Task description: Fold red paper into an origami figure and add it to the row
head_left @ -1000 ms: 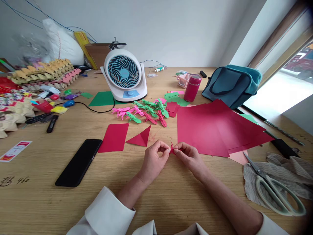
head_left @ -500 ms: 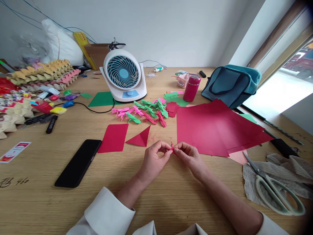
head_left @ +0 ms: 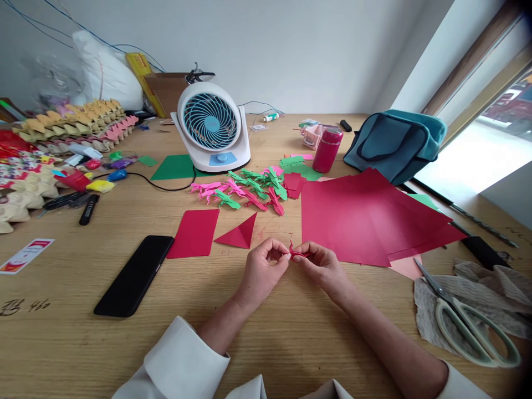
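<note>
Between my fingertips is a small red folded paper figure [head_left: 294,252], with a thin strip of it sticking up. My left hand [head_left: 266,266] pinches its left side between thumb and forefinger. My right hand [head_left: 322,267] grips the right side in the same way, and the fingers hide much of the fold. Just beyond and to the left of my hands lies a red folded triangle [head_left: 241,234], with a flat red paper sheet [head_left: 194,233] beside it. Farther back is a pile of folded paper figures [head_left: 253,185] in pink, green and red.
Large red sheets [head_left: 344,216] cover the table to the right. White-handled scissors [head_left: 465,321] rest on a crumpled cloth [head_left: 428,310] at the near right. A black phone [head_left: 135,275] lies left. Behind stand a fan [head_left: 211,130], a red flask [head_left: 327,149] and a teal bag [head_left: 394,147].
The fingers of my right hand have shifted slightly on the red paper figure, and more of it shows between my hands. My left hand keeps its pinch.
</note>
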Demonstrator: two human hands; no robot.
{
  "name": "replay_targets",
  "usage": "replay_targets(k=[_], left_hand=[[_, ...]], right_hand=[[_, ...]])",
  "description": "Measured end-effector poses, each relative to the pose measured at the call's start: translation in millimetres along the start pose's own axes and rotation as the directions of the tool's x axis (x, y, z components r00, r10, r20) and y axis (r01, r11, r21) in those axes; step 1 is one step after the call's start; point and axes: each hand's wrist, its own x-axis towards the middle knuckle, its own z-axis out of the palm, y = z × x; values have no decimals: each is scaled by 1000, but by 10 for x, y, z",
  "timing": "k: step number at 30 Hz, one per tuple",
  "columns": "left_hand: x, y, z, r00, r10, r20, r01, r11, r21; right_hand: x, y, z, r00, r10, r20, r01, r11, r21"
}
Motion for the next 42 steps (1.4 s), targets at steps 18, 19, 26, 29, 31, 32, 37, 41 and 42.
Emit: replay_targets(k=[18, 19, 26, 29, 31, 32, 37, 41, 42], left_hand=[[14, 69, 11, 998, -61, 33, 65, 988, -139], [14, 71, 10, 997, -63, 32, 67, 988, -141], [21, 80, 16, 997, -69, 29, 73, 979, -191], [21, 77, 20, 998, -63, 28, 68, 976, -208], [18, 78, 20, 998, -59, 31, 65, 976, -210], [16, 81, 18, 998, -58, 34, 64, 976, -209], [12, 110, 6, 998, -55, 43, 63, 976, -211], [17, 100, 6, 996, -74, 49, 83, 969, -231], [19, 92, 8, 996, -78, 49, 87, 966, -242]], right_hand=[[11, 50, 12, 997, -70, -31, 70, 997, -24], [10, 51, 15, 997, -77, -31, 76, 997, -34], [-7, 57, 27, 994, -105, -22, 104, 992, -73], [-15, 47, 29, 994, -112, -8, 111, 991, -71], [-23, 32, 33, 992, -123, -7, 122, 989, -83], [-29, 25, 34, 992, -130, -9, 128, 987, -98], [-68, 19, 31, 988, -154, -5, 148, 959, -242], [-83, 51, 18, 975, -222, -7, 205, 913, -354], [-82, 57, 16, 973, -232, -8, 213, 906, -367]])
